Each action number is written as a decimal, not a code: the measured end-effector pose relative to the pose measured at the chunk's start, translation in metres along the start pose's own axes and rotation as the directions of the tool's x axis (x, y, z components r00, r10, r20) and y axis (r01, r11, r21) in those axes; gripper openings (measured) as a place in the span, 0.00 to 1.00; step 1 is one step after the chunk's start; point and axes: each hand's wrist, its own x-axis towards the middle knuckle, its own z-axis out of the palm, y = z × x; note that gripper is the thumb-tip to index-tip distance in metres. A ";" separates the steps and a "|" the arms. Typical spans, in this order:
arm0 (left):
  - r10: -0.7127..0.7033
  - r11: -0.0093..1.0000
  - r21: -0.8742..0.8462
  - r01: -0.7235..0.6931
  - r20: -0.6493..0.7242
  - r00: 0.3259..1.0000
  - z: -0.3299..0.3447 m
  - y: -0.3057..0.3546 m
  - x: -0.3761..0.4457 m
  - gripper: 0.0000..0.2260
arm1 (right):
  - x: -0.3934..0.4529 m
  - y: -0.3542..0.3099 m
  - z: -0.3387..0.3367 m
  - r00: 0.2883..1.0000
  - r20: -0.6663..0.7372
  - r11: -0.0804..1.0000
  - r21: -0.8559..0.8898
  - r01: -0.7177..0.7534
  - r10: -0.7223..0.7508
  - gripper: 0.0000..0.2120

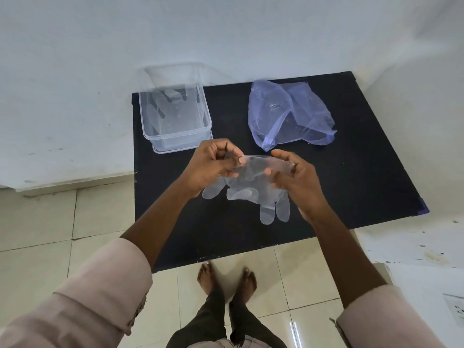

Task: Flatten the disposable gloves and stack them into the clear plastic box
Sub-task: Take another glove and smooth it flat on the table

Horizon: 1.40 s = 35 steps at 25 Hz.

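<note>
A: Nearest first. Bare feet (227, 280) on pale floor tiles, toes at the edge of the black table (351, 172). Pink sleeves (100, 297) pushed up on both forearms, arms reaching forward over the table.

B: Hands?

A: Both raised above the tabletop, close together, palms turned inward. Left hand (211, 167) curled, thumb and fingertips pinched shut on one side of a clear glove (253, 187) at its cuff. Right hand (296, 179) grips the other side of the cuff, fingers bent round the edge. Cuff stretched taut between them.

B: And the rest of the glove?

A: Hangs down toward the viewer, fingers dangling. Whether the fingertips touch the table, cannot tell.

B: Farther back?

A: Two containers. Far left corner: clear box (175, 119), lid off, partly overhanging the table edge. Inside, at least one clear glove lying flat, fingers pointing to the wall; count unclear through the plastic. A second clear piece stands behind the box against the wall, blurred, possibly the lid.

B: Right side?

A: Blue-tinted bag (288, 116), crumpled, lying open on the table, well apart from the box. Contents not discernible. White wall (226, 33) behind everything.
</note>
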 end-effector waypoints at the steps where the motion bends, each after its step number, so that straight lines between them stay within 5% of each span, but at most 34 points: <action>1: -0.015 1.000 -0.004 0.015 0.006 1.000 -0.002 0.002 0.002 0.07 | 0.005 -0.005 0.002 0.999 -0.030 1.000 0.013 0.021 -0.021 0.11; 3: -0.043 0.999 -0.029 0.044 0.018 0.999 -0.007 0.008 0.006 0.04 | 0.012 -0.017 0.003 0.997 -0.062 0.998 0.037 0.046 -0.043 0.03; 12: -0.075 0.994 -0.087 0.067 -0.089 0.993 -0.017 0.030 0.023 0.09 | 0.042 -0.058 0.012 0.998 -0.058 1.000 0.023 -0.002 0.004 0.05; 16: -0.243 0.944 -0.266 0.196 -0.156 0.957 -0.027 0.019 0.025 0.09 | 0.068 -0.072 0.025 0.997 -0.004 0.990 -0.118 -0.074 0.074 0.05; 19: -0.428 0.839 -0.454 0.301 -0.206 0.880 -0.035 -0.010 0.018 0.10 | 0.084 -0.070 0.048 0.994 0.037 0.963 -0.254 -0.086 0.099 0.04; 24: -0.695 0.618 -0.731 0.290 -0.335 0.636 -0.045 -0.076 -0.003 0.10 | 0.064 -0.021 0.075 0.953 -0.234 0.915 -0.394 0.088 -0.192 0.10; 28: -0.782 0.538 -0.814 0.221 -0.383 0.492 -0.042 -0.112 -0.025 0.10 | 0.011 0.054 0.106 0.980 -0.177 0.901 -0.405 -0.158 0.092 0.08; 35: -0.789 0.535 -0.840 0.093 -0.457 0.410 -0.025 -0.135 -0.044 0.08 | -0.014 0.120 0.162 0.989 -0.143 0.712 -0.691 -0.127 0.038 0.17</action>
